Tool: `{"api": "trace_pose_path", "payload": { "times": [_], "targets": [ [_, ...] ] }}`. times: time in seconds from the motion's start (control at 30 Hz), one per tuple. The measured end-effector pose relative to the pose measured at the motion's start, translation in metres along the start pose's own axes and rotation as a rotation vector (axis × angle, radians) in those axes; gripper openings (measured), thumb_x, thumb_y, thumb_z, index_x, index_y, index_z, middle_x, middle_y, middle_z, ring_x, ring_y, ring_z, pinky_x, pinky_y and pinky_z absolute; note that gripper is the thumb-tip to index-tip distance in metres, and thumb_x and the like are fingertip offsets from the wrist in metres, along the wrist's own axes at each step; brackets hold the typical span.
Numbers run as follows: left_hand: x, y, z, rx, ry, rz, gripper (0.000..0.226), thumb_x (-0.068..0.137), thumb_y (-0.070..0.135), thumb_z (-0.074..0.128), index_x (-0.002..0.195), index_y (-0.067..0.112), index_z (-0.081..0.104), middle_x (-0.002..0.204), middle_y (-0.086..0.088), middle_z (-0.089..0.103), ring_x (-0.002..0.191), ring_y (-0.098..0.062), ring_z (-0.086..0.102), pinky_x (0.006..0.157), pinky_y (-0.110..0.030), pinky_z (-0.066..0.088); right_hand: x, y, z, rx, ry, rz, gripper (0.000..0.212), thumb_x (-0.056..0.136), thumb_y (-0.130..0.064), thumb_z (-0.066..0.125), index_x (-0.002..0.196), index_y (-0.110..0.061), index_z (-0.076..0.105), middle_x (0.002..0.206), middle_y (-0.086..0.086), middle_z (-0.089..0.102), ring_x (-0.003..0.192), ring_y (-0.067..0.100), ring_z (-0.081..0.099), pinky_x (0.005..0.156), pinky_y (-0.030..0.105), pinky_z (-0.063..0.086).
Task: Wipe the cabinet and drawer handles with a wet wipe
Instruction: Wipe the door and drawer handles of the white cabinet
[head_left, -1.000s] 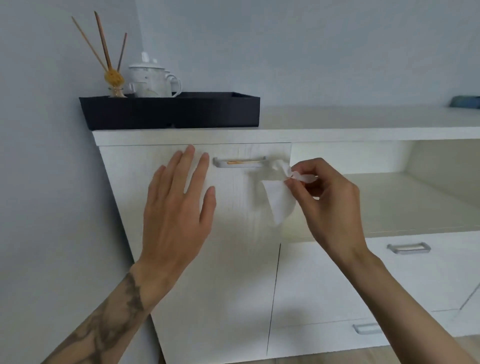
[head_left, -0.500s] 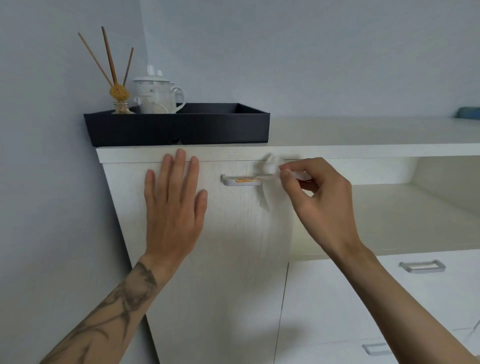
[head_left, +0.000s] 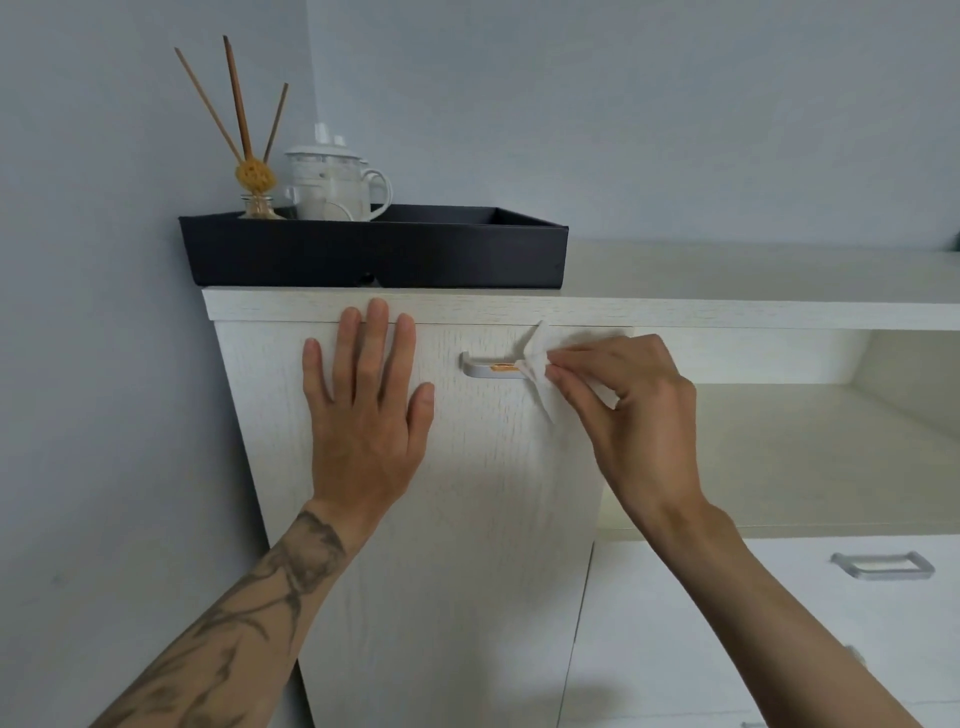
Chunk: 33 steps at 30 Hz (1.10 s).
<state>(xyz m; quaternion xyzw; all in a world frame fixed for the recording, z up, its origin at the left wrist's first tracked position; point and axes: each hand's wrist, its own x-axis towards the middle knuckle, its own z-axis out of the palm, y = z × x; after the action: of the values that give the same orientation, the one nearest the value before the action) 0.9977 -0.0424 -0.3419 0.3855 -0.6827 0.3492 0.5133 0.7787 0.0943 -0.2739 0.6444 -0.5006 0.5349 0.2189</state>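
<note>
**Left hand** (head_left: 363, 415): centre-left of the frame, flat against the door (head_left: 441, 571). The fingers are straight and slightly spread, the fingertips reach the door's top edge, and it holds nothing. A tattooed forearm enters from the lower left.

**Right hand** (head_left: 639, 415): centre-right. Thumb and fingertips pinch the wipe (head_left: 535, 364), with the other fingers curled under. The forearm enters from the lower right.

**Wipe**: white and crumpled, at the centre of the frame. It is pressed on the right end of the handle (head_left: 480, 370) and covers it. One corner sticks up and another hangs down against the door.

**Handle**: silver bar, horizontal, in the upper part of the door just right of the left hand. Its left end and middle are bare, with a small orange mark (head_left: 503, 368) beside the wipe.

**Door**: white wood grain, closed, on the left unit of the cabinet.

**Drawer handle** (head_left: 883, 566): silver, lower right of the frame, on a white drawer (head_left: 779, 623). It is well apart from both hands and uncovered.

**Shelf** (head_left: 805, 457): open recess right of the door, partly behind the right hand.

**Tabletop** (head_left: 753, 280): white, running across the upper middle of the frame above the door and shelf.

**Tray** (head_left: 379, 254): black, with low walls, on the tabletop's left end directly above the door.

**Diffuser** (head_left: 257, 205): small glass bottle with three brown reeds, in the tray's back left corner.

**Mug** (head_left: 332, 187): white, lidded, in the tray just right of the diffuser.

**Wall** (head_left: 623, 104): grey-blue, filling the top and left of the frame.
</note>
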Motion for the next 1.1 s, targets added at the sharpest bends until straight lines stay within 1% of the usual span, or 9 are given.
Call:
{"api": "trace_pose_path", "payload": {
  "times": [0.13,0.3,0.43,0.5,0.63,0.73,0.87,0.97,1.1],
  "targets": [
    [0.000,0.000,0.003,0.014,0.010,0.001,0.065,0.117,0.040,0.029,0.172,0.016,0.005,0.177,-0.012,0.010,0.167,-0.027,-0.003,0.133,-0.059,0.004,0.003,0.002,0.005,0.016,-0.041,-0.099,0.014,0.094,-0.015,0.077,0.107,-0.016,0.082,0.100,-0.004,0.076,0.101,0.009,0.052,0.093,0.004,0.034],
    [-0.001,-0.001,0.006,0.012,0.026,-0.001,0.066,0.117,0.040,0.029,0.173,0.016,0.004,0.177,-0.012,0.012,0.167,-0.027,-0.003,0.133,-0.058,0.002,0.003,0.018,-0.006,0.060,-0.019,-0.032,0.013,0.092,-0.017,0.080,0.104,-0.022,0.083,0.099,-0.016,0.073,0.099,0.016,0.055,0.089,0.006,0.036],
    [-0.001,-0.002,0.007,0.011,0.031,0.006,0.067,0.116,0.040,0.030,0.172,0.017,0.003,0.177,-0.012,0.011,0.167,-0.026,-0.004,0.133,-0.058,0.002,0.006,0.003,0.012,0.083,-0.039,-0.075,0.012,0.093,-0.022,0.078,0.104,-0.023,0.083,0.098,-0.012,0.075,0.100,0.010,0.050,0.091,0.025,0.039],
    [-0.001,-0.002,0.008,0.010,0.033,0.007,0.067,0.116,0.040,0.029,0.173,0.018,0.002,0.177,-0.012,0.011,0.167,-0.026,-0.003,0.133,-0.058,0.001,0.009,0.008,0.010,0.082,-0.067,-0.111,0.012,0.093,-0.025,0.077,0.105,-0.025,0.082,0.098,-0.014,0.075,0.099,0.010,0.049,0.090,0.027,0.036],
    [-0.003,-0.002,0.011,0.009,0.054,0.015,0.067,0.116,0.041,0.030,0.173,0.018,0.004,0.179,-0.008,0.006,0.167,-0.027,0.000,0.133,-0.057,0.001,0.007,0.027,-0.001,0.122,-0.025,-0.029,0.012,0.091,-0.026,0.080,0.102,-0.029,0.082,0.095,-0.016,0.074,0.096,0.010,0.046,0.088,0.040,0.044],
    [-0.003,-0.003,0.012,0.018,0.060,0.020,0.068,0.115,0.040,0.032,0.173,0.017,0.004,0.180,-0.004,-0.002,0.167,-0.028,0.000,0.133,-0.057,0.001,0.004,0.014,0.011,0.137,-0.006,-0.014,0.012,0.092,-0.028,0.078,0.103,-0.030,0.082,0.095,-0.018,0.073,0.098,0.009,0.047,0.088,0.038,0.042],
    [-0.002,-0.004,0.012,0.015,0.053,0.017,0.068,0.116,0.040,0.031,0.173,0.018,0.003,0.179,-0.009,0.007,0.167,-0.027,-0.002,0.133,-0.057,0.001,0.012,0.006,0.017,0.116,-0.078,-0.105,0.014,0.092,-0.033,0.076,0.104,-0.029,0.082,0.101,-0.020,0.073,0.099,0.010,0.047,0.087,0.039,0.038],
    [-0.002,-0.003,0.011,0.010,0.053,0.012,0.067,0.116,0.041,0.030,0.173,0.018,0.003,0.177,-0.011,0.011,0.167,-0.027,-0.002,0.133,-0.057,0.001,0.010,0.023,0.003,0.101,-0.053,-0.071,0.012,0.091,-0.032,0.077,0.102,-0.031,0.082,0.099,-0.022,0.074,0.097,0.014,0.048,0.087,0.044,0.040],
    [-0.002,-0.003,0.012,0.009,0.049,0.013,0.067,0.116,0.042,0.030,0.173,0.019,0.002,0.178,-0.009,0.008,0.167,-0.026,-0.003,0.133,-0.057,0.000,0.007,0.011,0.010,0.093,-0.016,-0.051,0.012,0.092,-0.033,0.077,0.102,-0.032,0.082,0.095,-0.025,0.069,0.099,0.010,0.047,0.090,0.030,0.033]
  ]
}}
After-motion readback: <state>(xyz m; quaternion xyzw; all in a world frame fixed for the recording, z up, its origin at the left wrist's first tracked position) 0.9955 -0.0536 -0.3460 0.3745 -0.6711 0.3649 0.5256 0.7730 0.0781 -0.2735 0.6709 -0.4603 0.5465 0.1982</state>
